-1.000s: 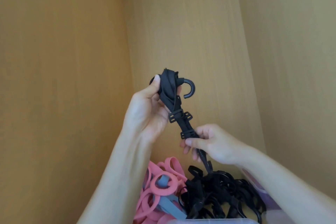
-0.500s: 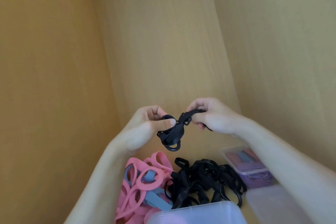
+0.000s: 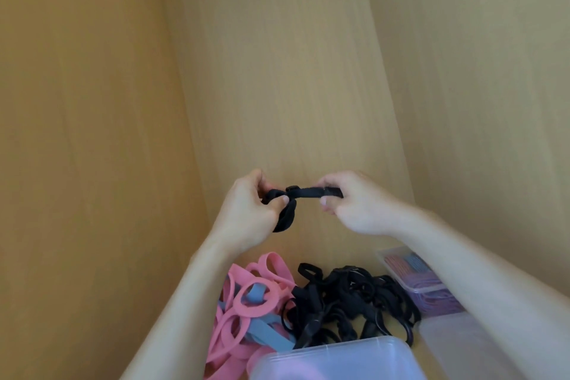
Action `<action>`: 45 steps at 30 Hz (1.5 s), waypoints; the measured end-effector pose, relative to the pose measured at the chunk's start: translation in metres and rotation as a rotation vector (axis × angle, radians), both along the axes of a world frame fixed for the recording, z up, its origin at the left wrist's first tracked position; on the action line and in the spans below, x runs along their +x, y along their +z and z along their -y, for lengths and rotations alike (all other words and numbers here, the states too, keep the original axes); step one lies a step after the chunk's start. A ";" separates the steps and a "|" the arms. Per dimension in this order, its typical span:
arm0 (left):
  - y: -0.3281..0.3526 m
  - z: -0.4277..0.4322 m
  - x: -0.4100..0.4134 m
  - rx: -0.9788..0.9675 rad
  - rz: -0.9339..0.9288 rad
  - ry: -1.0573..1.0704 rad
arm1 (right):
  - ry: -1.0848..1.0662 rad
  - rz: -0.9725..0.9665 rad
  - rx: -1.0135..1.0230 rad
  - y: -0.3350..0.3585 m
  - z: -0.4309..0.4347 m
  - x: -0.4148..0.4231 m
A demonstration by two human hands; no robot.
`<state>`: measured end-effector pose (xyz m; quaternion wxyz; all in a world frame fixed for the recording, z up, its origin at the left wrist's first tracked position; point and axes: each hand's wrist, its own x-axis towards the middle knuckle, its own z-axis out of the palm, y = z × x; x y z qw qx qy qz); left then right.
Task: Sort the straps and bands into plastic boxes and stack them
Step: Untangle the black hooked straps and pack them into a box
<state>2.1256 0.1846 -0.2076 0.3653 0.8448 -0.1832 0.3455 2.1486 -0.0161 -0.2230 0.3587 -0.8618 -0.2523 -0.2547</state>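
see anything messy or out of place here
Yes: a tangled heap of black webbing straps and a pile of pink and blue rubber bands lie loose on the wooden surface, outside the clear plastic box nearest the camera. The left hand and right hand grip another black strap. Nothing looks damaged.
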 end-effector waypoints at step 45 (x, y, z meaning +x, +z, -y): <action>0.002 -0.008 0.014 -0.812 0.171 -0.201 | 0.398 -0.184 0.197 0.000 -0.018 -0.016</action>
